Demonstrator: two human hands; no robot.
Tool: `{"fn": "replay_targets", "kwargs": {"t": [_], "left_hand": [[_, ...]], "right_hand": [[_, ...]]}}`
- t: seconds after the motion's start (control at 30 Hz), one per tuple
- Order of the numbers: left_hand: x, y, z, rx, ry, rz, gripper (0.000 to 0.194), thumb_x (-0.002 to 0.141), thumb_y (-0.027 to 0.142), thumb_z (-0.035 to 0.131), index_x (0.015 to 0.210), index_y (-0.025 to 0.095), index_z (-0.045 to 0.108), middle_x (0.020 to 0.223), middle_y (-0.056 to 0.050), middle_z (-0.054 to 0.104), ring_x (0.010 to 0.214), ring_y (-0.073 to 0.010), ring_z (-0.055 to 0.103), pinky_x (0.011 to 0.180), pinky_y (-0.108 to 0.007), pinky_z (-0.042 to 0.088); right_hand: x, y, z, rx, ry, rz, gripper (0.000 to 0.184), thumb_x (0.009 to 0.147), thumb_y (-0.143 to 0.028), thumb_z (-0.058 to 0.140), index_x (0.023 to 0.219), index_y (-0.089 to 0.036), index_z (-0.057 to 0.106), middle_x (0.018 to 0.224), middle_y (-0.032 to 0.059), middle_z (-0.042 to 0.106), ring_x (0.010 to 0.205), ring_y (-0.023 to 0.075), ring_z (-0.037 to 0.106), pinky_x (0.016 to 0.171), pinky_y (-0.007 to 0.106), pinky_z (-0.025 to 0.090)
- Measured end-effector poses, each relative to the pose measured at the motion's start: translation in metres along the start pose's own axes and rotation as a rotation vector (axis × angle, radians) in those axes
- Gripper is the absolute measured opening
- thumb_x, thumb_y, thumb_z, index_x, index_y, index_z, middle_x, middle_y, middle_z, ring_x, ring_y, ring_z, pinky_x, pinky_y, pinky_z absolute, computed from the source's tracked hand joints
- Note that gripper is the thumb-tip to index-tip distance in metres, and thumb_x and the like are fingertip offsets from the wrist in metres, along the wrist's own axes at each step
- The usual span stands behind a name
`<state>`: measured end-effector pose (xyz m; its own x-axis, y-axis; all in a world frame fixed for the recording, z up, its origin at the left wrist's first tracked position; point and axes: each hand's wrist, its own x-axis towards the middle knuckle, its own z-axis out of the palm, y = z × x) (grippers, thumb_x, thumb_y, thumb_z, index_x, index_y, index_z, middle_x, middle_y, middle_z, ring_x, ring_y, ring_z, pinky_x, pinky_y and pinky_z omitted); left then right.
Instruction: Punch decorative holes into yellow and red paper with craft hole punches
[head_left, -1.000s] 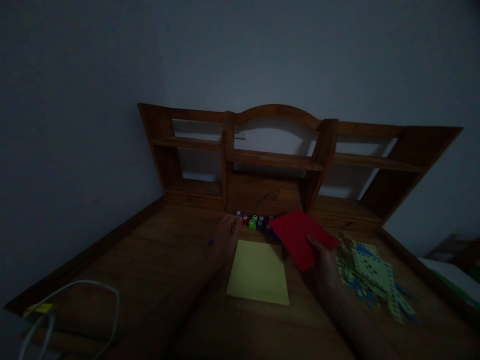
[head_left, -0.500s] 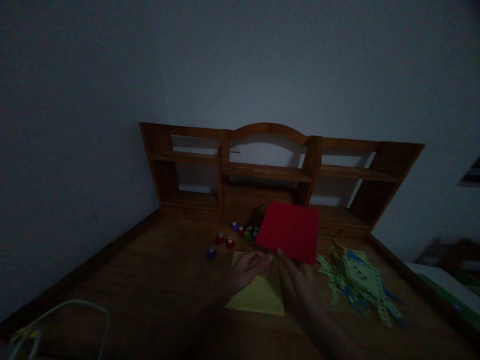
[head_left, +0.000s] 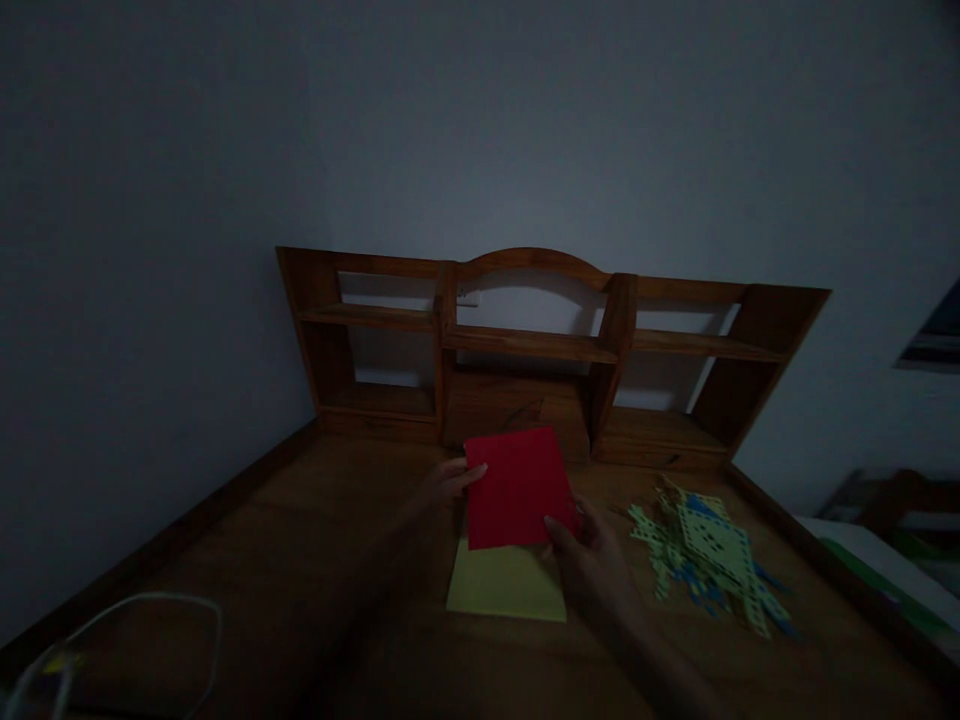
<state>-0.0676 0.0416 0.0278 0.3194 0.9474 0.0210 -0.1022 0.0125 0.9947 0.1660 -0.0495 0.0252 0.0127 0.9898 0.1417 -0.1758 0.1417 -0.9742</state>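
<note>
A square red sheet (head_left: 517, 485), looking like paper or thin card, is held up over the wooden desk. My left hand (head_left: 454, 478) grips its left edge, thumb on the near face and fingers behind. At the lower right corner, my right hand (head_left: 581, 540) pinches the sheet between thumb and fingers. Below the red sheet lies a yellow sheet (head_left: 506, 585) on the desk, its upper part covered from view. The small coloured pieces with round white tops do not show now; the red sheet and my left hand and arm block that area.
Right of my right hand lies a pile of yellow-green and blue perforated strips and plates (head_left: 712, 550). A wooden shelf unit (head_left: 525, 345) stands along the back wall. A pale cable (head_left: 172, 600) curves at the lower left. Raised edges border the desk (head_left: 300, 560).
The red sheet has moved left and turned, and is now above the yellow sheet. My left hand, apart from it before, has taken hold of its left edge.
</note>
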Motion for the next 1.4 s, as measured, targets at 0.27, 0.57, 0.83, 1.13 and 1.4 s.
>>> {"fn": "replay_targets", "kwargs": {"t": [0.27, 0.57, 0.83, 1.13, 1.4], "left_hand": [[0.008, -0.041, 0.001, -0.084, -0.066, -0.023, 0.044, 0.067, 0.041, 0.077, 0.097, 0.009, 0.070, 0.098, -0.012, 0.072, 0.084, -0.0233, 0.067, 0.079, -0.032, 0.050], [0.015, -0.035, -0.016, -0.457, 0.286, 0.087, 0.032, 0.071, 0.034, 0.076, 0.093, 0.013, 0.067, 0.095, -0.006, 0.072, 0.069, -0.0123, 0.064, 0.062, -0.021, 0.051], [0.013, -0.036, -0.005, -0.461, 0.200, 0.084, 0.041, 0.066, 0.031, 0.079, 0.099, 0.009, 0.068, 0.102, -0.012, 0.071, 0.087, -0.0208, 0.068, 0.083, -0.031, 0.051], [0.002, -0.037, 0.001, -0.197, 0.068, 0.021, 0.043, 0.071, 0.038, 0.074, 0.104, 0.012, 0.068, 0.107, -0.012, 0.070, 0.093, -0.0264, 0.067, 0.086, -0.036, 0.049], [-0.008, -0.031, 0.007, 0.232, 0.020, -0.016, 0.035, 0.072, 0.048, 0.069, 0.088, 0.018, 0.074, 0.090, -0.007, 0.074, 0.080, -0.0255, 0.068, 0.067, -0.029, 0.049]], "right_hand": [[0.012, 0.001, -0.003, -0.110, 0.039, -0.063, 0.038, 0.082, -0.045, 0.062, 0.111, -0.020, 0.060, 0.072, 0.0045, 0.069, 0.059, 0.0183, 0.060, 0.055, 0.029, 0.045], [0.087, 0.002, -0.045, -0.983, -0.032, -0.245, 0.028, 0.080, -0.041, 0.058, 0.091, -0.019, 0.069, 0.086, 0.0084, 0.071, 0.075, 0.0235, 0.064, 0.065, 0.031, 0.044], [0.110, 0.041, -0.033, -1.203, -0.153, -0.253, 0.029, 0.078, -0.037, 0.059, 0.097, -0.018, 0.069, 0.094, 0.0106, 0.069, 0.080, 0.0234, 0.064, 0.066, 0.029, 0.042], [0.085, 0.037, -0.055, -0.235, 0.040, -0.070, 0.034, 0.073, -0.046, 0.069, 0.092, -0.020, 0.061, 0.079, 0.0044, 0.067, 0.068, 0.0189, 0.062, 0.059, 0.029, 0.046], [0.061, 0.032, -0.069, 0.127, 0.022, 0.085, 0.041, 0.059, -0.028, 0.084, 0.093, -0.020, 0.063, 0.074, -0.0009, 0.065, 0.049, 0.0091, 0.050, 0.044, 0.022, 0.035]]}}
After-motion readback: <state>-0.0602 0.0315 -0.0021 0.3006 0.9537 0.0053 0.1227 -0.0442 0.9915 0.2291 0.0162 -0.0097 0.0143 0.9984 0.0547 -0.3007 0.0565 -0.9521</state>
